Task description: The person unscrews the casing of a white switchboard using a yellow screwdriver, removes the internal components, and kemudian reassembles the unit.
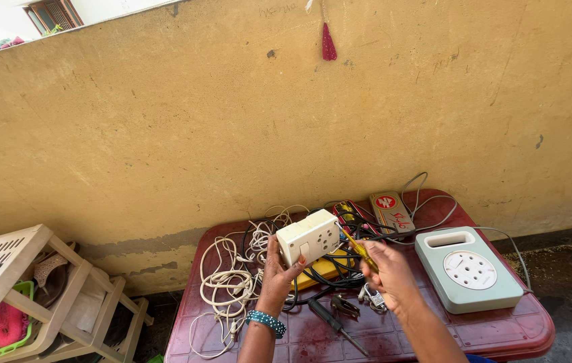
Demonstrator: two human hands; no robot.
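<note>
My left hand (pixel 278 272) holds up a cream switch-and-socket box (pixel 309 236) above a dark red plastic table (pixel 501 333). A beaded bracelet circles that wrist. My right hand (pixel 387 269) grips a yellow-handled screwdriver (pixel 358 247), whose tip points at the right side of the box. A black cable runs from under the box into a tangle on the table.
On the table lie white cords (pixel 229 282), black cables, a yellow flat thing (pixel 326 267), a black-handled screwdriver (pixel 336 326), small metal parts (pixel 346 306), a pale green round-socket extension box (pixel 467 269) and a flat red-marked pack (pixel 392 212). A beige rack (pixel 64 269) stands left. A yellow wall rises behind.
</note>
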